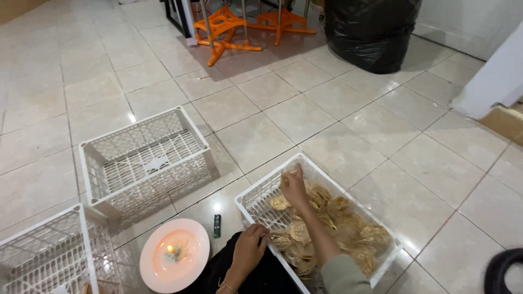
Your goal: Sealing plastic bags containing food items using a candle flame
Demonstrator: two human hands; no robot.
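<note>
We see our right hand [295, 188] reaching into the white plastic crate [248, 202] at five o'clock on the tiled floor [327, 103], its fingers curled and pinching what looks like one of the golden round crackers [327, 218] near the crate's far wall. The crackers fill the crate's right half, lying on a clear plastic liner. Our left hand [250, 247] rests on the crate's near rim at six o'clock, fingers bent and pressed together over the edge; we cannot tell whether it grips anything besides the rim. Just beside that hand, towards seven o'clock, sits a pink plate [174, 255] with a small lit flame at its middle, and a dark lighter [217, 225] lies between plate and crate. A second white crate [144, 158] stands at ten o'clock, and a third [43, 256] at eight o'clock. Far off at twelve o'clock we see orange stands [229, 30], with a black bag [370, 32] at one o'clock
</note>
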